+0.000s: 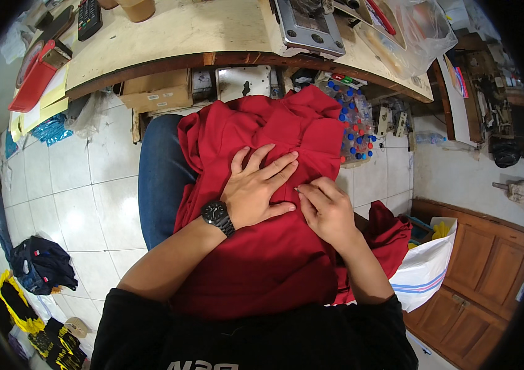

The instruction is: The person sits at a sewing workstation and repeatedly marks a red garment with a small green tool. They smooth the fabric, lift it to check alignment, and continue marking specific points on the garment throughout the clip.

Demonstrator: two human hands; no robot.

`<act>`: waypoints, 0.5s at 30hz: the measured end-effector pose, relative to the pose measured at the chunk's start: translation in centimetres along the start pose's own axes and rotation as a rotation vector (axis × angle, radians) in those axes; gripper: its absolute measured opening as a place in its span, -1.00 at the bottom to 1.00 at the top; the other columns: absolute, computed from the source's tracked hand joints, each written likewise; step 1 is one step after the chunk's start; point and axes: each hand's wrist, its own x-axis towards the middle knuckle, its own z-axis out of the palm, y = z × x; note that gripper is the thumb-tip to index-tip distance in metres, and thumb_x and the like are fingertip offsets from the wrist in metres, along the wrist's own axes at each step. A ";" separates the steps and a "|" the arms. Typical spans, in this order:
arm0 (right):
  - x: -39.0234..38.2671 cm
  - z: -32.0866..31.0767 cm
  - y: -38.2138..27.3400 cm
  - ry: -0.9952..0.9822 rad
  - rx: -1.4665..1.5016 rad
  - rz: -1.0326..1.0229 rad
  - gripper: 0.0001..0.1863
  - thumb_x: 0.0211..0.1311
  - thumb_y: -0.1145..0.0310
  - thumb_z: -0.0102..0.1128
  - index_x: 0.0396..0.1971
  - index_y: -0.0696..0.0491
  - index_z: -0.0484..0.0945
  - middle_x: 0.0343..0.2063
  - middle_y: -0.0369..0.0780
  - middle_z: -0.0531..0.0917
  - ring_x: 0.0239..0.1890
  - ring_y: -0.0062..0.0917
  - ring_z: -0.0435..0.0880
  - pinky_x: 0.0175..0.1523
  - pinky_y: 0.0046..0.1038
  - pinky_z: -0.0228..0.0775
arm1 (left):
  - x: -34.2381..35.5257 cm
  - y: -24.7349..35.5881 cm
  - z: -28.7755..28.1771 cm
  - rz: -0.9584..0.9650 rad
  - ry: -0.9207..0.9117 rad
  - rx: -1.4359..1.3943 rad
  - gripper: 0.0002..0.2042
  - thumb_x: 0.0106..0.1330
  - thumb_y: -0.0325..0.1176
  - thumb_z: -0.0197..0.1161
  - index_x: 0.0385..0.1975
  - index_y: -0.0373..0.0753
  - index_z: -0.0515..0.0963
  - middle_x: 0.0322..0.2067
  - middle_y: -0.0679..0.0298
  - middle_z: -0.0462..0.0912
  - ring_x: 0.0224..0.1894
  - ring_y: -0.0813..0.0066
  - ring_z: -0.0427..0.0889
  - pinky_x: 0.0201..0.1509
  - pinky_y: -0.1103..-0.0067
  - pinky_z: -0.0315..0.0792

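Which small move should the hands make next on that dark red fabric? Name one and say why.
Probably a small, careful pick at the dark red fabric with the right hand: its fingers are curled close to the left hand, which lies flat, fingers spread, seemingly bracing the cloth. Whether the right fingertips hold anything is too small to tell.

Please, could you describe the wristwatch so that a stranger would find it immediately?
Find the big red cloth in the middle of the picture. The left hand lies spread on it, and the wristwatch sits on that wrist. It is black with a round dial; the right hand's wrist is bare.
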 end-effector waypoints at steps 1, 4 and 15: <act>0.1 0.0 -0.1 -0.035 -0.040 -0.021 -0.80 0.13 0.57 0.40 -0.21 0.16 0.72 -0.29 -0.15 0.65 -0.27 -0.24 0.73 -0.19 -0.26 0.65 | 0.0 0.0 0.0 -0.005 -0.010 0.006 -0.21 0.23 0.16 0.46 0.42 -0.15 0.52 0.57 0.38 0.32 0.60 0.05 0.15 0.59 -0.07 -0.04; 0.8 -0.3 -0.5 -0.167 -0.195 -0.065 -0.81 0.12 0.51 0.39 -0.24 0.19 0.69 -0.28 -0.13 0.66 -0.27 -0.23 0.74 -0.20 -0.27 0.67 | 0.0 0.0 0.2 -0.007 0.001 0.004 -0.22 0.23 0.16 0.46 0.40 -0.15 0.54 0.56 0.40 0.34 0.59 0.07 0.17 0.60 -0.08 -0.05; 2.7 -0.4 -1.0 -0.389 -0.348 0.175 -0.76 0.38 0.22 0.28 -0.34 0.08 0.71 -0.38 -0.12 0.75 -0.38 -0.15 0.80 -0.26 -0.17 0.68 | -0.1 0.1 0.3 -0.002 0.058 -0.010 -0.19 0.13 0.15 0.53 0.36 -0.18 0.58 0.51 0.37 0.42 0.55 0.08 0.26 0.58 -0.07 -0.03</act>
